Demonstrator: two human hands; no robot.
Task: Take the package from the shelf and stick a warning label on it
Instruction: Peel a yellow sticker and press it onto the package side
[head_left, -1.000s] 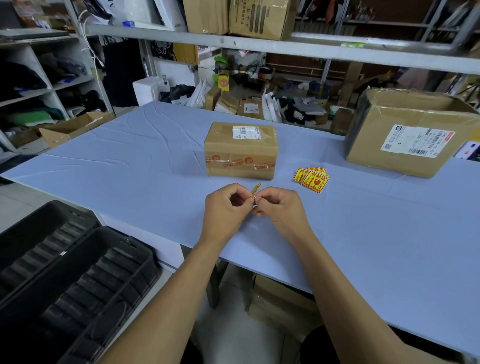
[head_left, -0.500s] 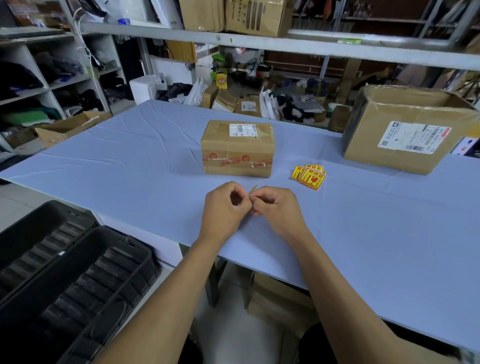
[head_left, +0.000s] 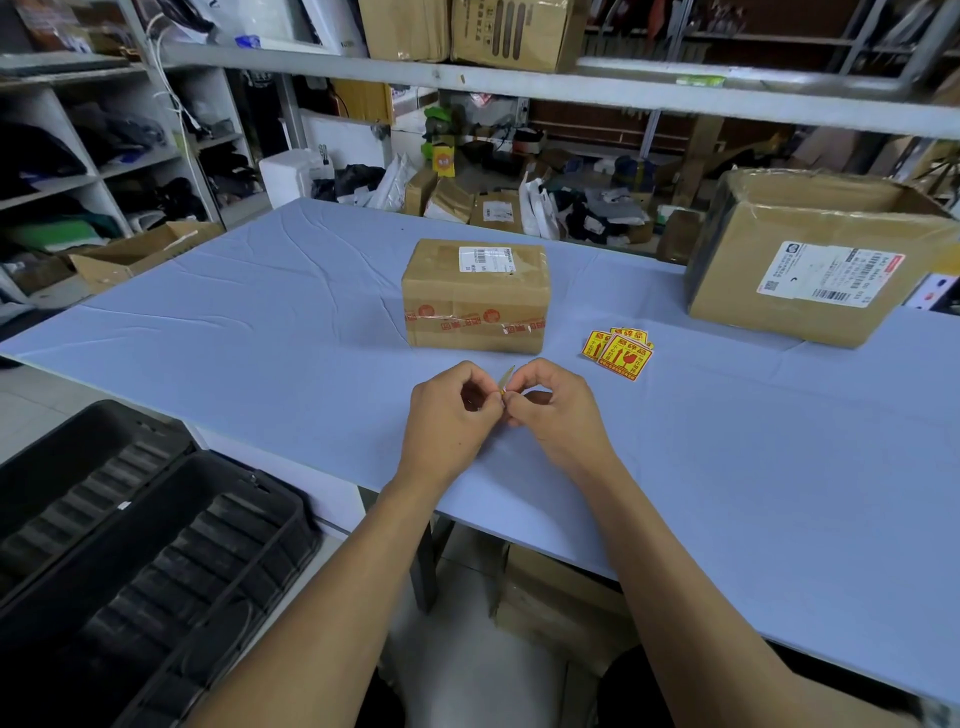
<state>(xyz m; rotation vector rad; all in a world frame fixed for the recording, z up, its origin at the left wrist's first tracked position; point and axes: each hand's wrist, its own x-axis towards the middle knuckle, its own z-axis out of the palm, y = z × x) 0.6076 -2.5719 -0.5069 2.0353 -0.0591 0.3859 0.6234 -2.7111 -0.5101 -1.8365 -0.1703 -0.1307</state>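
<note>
A small brown cardboard package (head_left: 475, 299) with a white shipping label and red-printed tape stands on the blue table (head_left: 260, 332), just beyond my hands. My left hand (head_left: 449, 415) and my right hand (head_left: 558, 408) meet fingertip to fingertip over the table's near edge, both pinching one yellow warning label (head_left: 505, 376) seen edge-on. A small pile of yellow and red warning labels (head_left: 618, 353) lies flat on the table to the right of the package.
A larger cardboard box (head_left: 815, 260) with a white label sits at the table's right. Black plastic crates (head_left: 130, 561) stand on the floor at the lower left. A metal shelf (head_left: 519, 88) with boxes runs overhead. More boxes are under the table.
My hands stay together on the label with only slight finger movement. The label's tip dipped between the fingers and shows again above them.
</note>
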